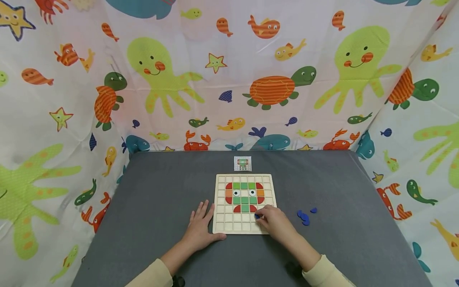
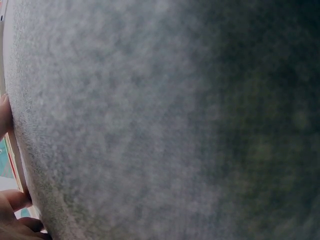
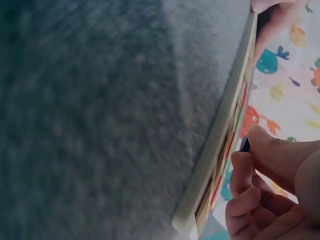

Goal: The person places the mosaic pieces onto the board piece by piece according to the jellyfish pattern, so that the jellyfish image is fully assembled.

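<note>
A wooden grid board (image 1: pixel 219 218) lies on the table, its upper cells filled with red, green and orange tiles and two eye tiles (image 1: pixel 236 193). My left hand (image 1: pixel 199 231) rests at the board's lower left corner, fingers spread along the left edge and thumb along the bottom edge. Over the board's lower right part, my right hand (image 1: pixel 277 224) pinches a small dark blue piece (image 1: pixel 257 216) between thumb and forefinger. The right wrist view also shows that blue piece (image 3: pixel 245 145) at the fingertips, close to the board. Part of the board's lower right is hidden under this hand.
Several loose blue pieces (image 1: pixel 305 217) lie on the grey table (image 1: pixel 161 191) to the right of the board. Behind the board is a small picture card (image 1: pixel 242 163) with a coloured grid figure. A curtain (image 1: pixel 222 40) printed with sea animals surrounds the table's back and sides.
</note>
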A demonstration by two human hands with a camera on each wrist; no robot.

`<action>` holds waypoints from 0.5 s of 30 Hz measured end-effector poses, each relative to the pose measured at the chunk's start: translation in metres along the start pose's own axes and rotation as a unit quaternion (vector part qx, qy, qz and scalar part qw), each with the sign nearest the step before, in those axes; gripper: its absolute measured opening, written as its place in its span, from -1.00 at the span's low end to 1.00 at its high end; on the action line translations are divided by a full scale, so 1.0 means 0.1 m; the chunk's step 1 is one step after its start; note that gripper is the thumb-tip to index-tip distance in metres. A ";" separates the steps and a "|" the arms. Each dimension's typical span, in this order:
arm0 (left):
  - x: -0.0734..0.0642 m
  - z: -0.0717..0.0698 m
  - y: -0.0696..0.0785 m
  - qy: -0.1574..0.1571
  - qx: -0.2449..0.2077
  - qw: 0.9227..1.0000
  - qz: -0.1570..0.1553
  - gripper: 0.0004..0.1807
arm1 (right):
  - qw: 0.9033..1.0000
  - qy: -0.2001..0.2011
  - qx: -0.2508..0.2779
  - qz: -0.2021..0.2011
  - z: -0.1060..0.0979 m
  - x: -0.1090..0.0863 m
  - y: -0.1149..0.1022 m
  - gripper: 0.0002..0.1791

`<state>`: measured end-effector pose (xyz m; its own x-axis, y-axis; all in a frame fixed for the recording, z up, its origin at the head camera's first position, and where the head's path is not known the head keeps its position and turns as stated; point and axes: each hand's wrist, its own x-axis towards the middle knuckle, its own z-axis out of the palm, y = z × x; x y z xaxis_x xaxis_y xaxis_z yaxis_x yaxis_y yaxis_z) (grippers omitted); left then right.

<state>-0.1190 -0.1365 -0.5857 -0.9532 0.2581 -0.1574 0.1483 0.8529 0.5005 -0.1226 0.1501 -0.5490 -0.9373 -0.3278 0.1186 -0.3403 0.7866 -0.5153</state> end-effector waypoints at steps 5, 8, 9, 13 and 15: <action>0.00 0.01 0.00 0.004 -0.003 1.000 0.002 0.28 | 1.000 -0.010 -0.016 0.001 0.08 0.03 -0.02 -0.84; 0.01 0.01 0.00 0.005 -0.006 1.000 0.002 0.28 | 1.000 -0.008 -0.018 0.000 0.11 0.06 -0.02 -0.84; 0.02 0.01 0.00 0.005 -0.007 1.000 0.002 0.28 | 1.000 -0.007 -0.018 0.000 0.11 0.07 -0.03 -0.83; 0.01 0.00 0.01 0.005 -0.007 1.000 0.000 0.28 | 1.000 -0.002 -0.021 0.005 0.13 0.10 -0.04 -0.84; 0.01 0.00 0.01 0.005 -0.006 1.000 -0.002 0.27 | 1.000 -0.003 -0.017 0.011 0.13 0.12 -0.04 -0.85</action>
<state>-0.1200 -0.1354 -0.5855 -0.9565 0.2501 -0.1503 0.1417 0.8483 0.5103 -0.1313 0.1358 -0.5568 -0.9442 -0.3133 0.1015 -0.3217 0.8115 -0.4879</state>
